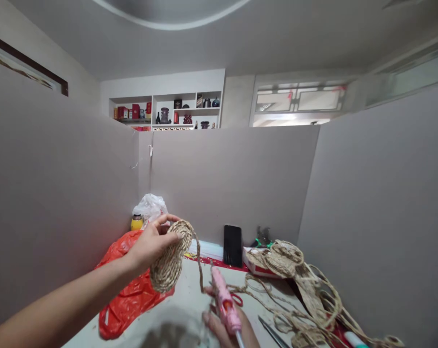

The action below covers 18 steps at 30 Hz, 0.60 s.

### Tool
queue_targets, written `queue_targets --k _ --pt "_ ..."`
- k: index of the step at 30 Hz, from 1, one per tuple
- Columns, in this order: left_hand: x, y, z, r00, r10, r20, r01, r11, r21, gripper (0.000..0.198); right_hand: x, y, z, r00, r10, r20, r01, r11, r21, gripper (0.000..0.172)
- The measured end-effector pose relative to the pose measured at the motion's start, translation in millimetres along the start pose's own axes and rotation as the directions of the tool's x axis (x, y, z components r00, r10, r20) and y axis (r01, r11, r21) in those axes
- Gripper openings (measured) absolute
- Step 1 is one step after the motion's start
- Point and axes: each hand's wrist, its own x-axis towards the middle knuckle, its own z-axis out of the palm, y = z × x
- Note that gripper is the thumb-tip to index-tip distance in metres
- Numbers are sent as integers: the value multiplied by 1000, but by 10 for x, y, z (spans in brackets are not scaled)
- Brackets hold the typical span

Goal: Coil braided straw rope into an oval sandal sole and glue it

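The left hand holds a flat rope coil up off the counter, tilted on edge, with the fingers pinched on its upper rim: thumb on the near face, the others curled over the top. A loose tail of rope drops from the coil's right side toward the right hand, which is low in the view with its fingers wrapped round a pink glue gun. The gun's nozzle end points up toward that tail, close to it. Judging by this, the work stands at the point where glue meets rope, with the coil presented and the gun raised but apart from it. Bringing the two together would call for a steady coil, a nozzle aimed at the outer edge, and fingertips kept clear of hot glue. Under the coil lies an orange plastic bag. A phone leans against the back partition, and a rope heap sprawls to the right, with scissors near it. The right hand is largely cut off by the lower edge, so its hold on the trigger cannot be seen. Whether the nozzle touches the tail is hard to tell, and no glue can be made out.
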Motion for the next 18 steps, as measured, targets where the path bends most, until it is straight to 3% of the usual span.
queue_targets --k 4,8,12,18 --pt "19 215 33 1000 -3 3 3 1000 -26 36 213 -170 -26 980 193 -55 -186 976 113 44" --pt "54 368 73 1000 26 -15 -27 997 -73 36 424 -189 -20 983 180 -22 -175 975 139 41" --pt "87 487 93 993 90 -71 -95 993 -68 38 600 -79 -7 977 201 -65 -190 971 148 42" --pt "107 678 52 962 206 -179 -217 975 -44 39 921 23 -133 972 231 -36 -218 951 218 19"
